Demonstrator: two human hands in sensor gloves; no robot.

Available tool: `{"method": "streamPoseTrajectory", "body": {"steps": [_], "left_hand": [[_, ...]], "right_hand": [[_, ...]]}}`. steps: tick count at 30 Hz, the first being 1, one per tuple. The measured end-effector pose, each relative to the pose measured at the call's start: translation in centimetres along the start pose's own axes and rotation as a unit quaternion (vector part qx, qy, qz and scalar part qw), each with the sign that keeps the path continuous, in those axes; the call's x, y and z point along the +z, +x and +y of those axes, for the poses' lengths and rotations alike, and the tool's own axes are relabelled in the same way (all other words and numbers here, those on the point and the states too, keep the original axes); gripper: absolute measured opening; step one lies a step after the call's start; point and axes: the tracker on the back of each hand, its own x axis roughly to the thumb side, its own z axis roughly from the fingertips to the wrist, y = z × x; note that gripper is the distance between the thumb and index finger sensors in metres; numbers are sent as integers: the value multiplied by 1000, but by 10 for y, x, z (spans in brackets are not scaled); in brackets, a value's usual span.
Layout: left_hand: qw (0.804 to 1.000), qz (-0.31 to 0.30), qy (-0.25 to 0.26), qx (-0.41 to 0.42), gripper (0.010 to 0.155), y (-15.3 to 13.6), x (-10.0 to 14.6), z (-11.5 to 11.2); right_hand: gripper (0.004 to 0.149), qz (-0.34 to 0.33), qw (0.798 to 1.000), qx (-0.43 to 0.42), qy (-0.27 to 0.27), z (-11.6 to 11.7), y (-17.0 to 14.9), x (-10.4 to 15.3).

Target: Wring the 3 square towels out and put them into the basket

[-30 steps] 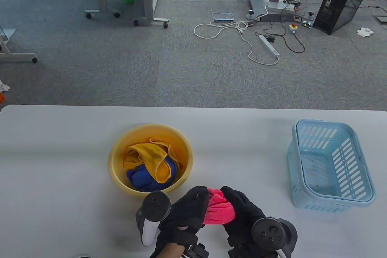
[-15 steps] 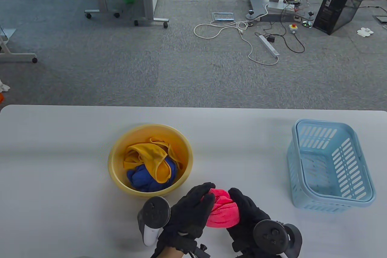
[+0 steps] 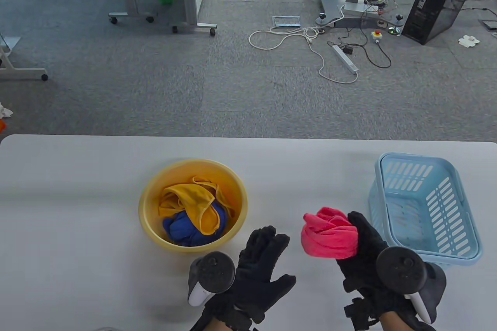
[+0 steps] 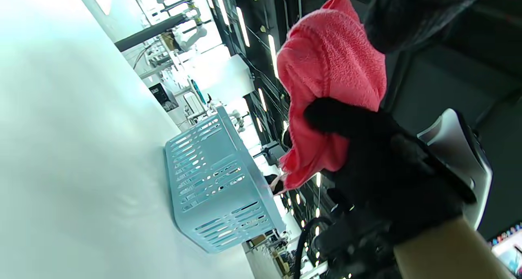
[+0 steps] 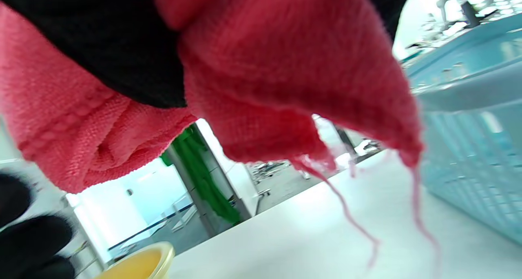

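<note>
Gripping bunched pink towel (image 3: 330,236) in right hand (image 3: 367,257), lower right; left hand (image 3: 258,272) spreading empty. Risking trailing threads snagging slotted basket (image 3: 427,210) rim.

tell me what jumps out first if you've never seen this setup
The bright pink towel bunched in the right hand, held above the table just left of the light blue basket, which has nothing in it yet. Next, the yellow basin left of centre, holding a yellow towel and a blue towel. The left hand hovers open and empty between basin and pink towel.
</note>
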Motion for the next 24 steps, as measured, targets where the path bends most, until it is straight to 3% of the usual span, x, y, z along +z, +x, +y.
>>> {"method": "streamPoseTrajectory", "body": {"steps": [6, 9, 11, 24], "left_hand": [[999, 1, 37, -24, 81, -2, 3, 7], [998, -6, 44, -38, 80, -3, 3, 9], [999, -12, 34, -38, 79, -2, 2, 9], [999, -8, 44, -25, 78, -8, 3, 9]], "right_hand": [[92, 105, 992, -29, -55, -42, -32, -20], [92, 136, 986, -26, -96, -52, -45, -24], [91, 146, 982, -1, -118, -53, -52, -26], [89, 286, 949, 31, -129, -33, -115, -38]]}}
